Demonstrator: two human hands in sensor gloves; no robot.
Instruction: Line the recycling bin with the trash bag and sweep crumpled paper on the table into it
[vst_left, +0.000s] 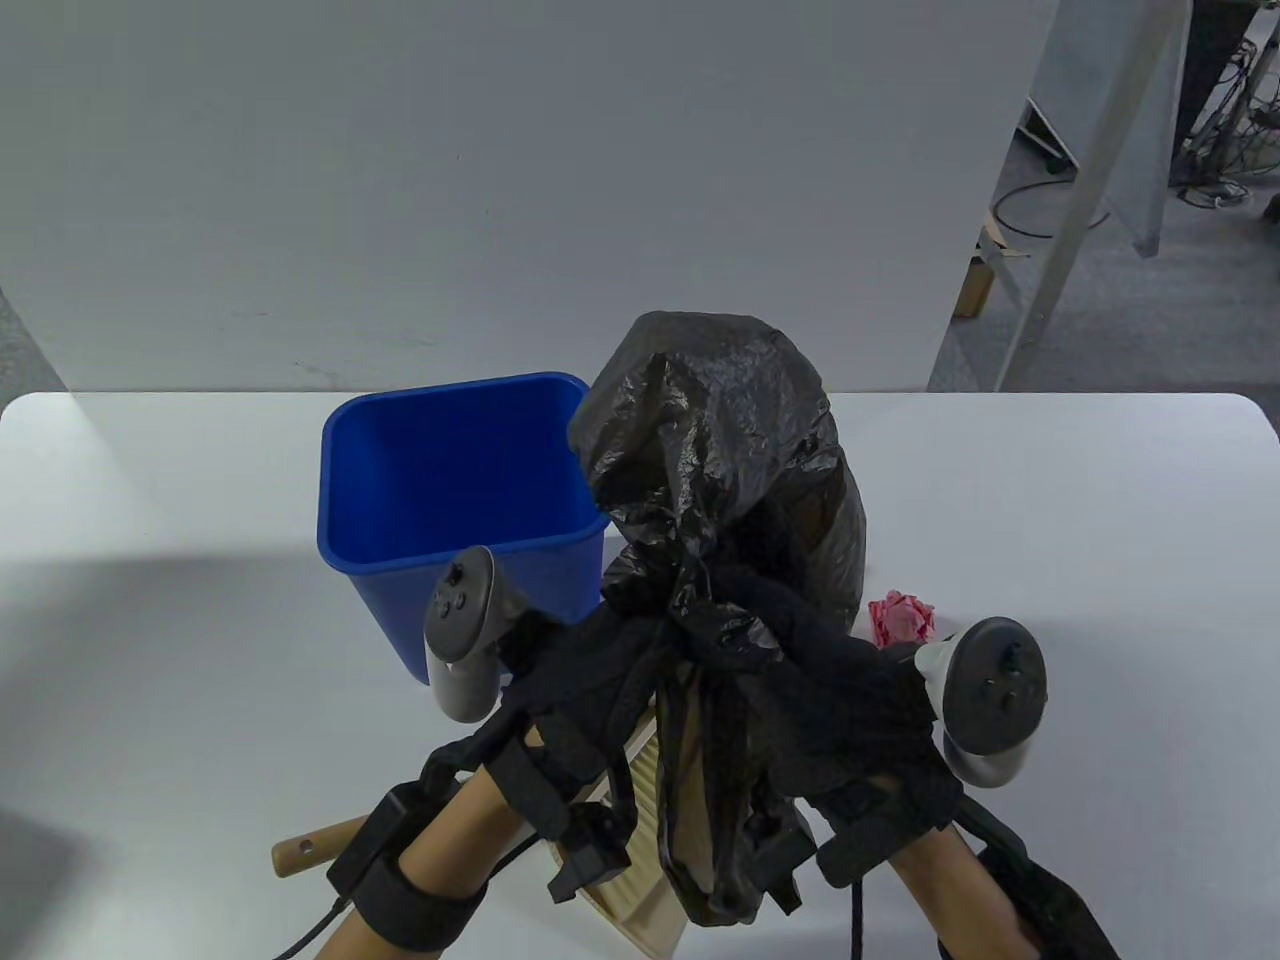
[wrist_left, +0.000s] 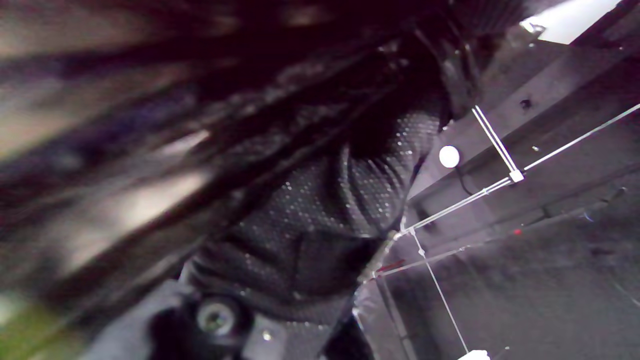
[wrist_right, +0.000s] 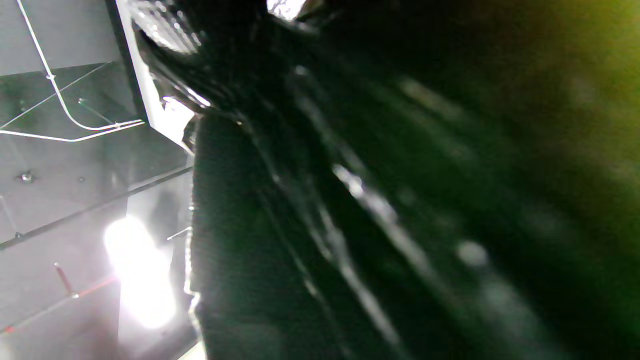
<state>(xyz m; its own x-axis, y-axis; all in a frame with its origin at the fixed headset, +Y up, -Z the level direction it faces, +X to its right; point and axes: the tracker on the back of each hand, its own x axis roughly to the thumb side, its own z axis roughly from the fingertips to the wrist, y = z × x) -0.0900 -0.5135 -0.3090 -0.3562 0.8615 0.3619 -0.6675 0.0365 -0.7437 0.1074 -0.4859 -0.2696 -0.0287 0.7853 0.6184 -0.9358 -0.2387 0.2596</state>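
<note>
- Gripping the black bag (vst_left: 715, 470) at its gathered neck, both gloved hands meet low in the middle of the table view, above the table (vst_left: 1050, 520).
- Left hand (vst_left: 585, 690) curls round the left side of the bunched plastic; right hand (vst_left: 850, 690) curls round the right side, the two touching.
- Above the hands the bag billows up in a puffed, crumpled dome; below them a loose tail of plastic hangs down toward the near edge.
- Blue bin (vst_left: 460, 490) stands upright on the table just left of the bag, unlined, its right rim touching or just behind the plastic; I cannot tell which.
- Pink paper ball (vst_left: 900, 615) lies on the table just right of the bag, near the right hand.
- Brush (vst_left: 640, 790) with a wooden handle lies under the hands and the hanging plastic.
- Both wrist views are filled with blurred dark plastic and glove fabric.
</note>
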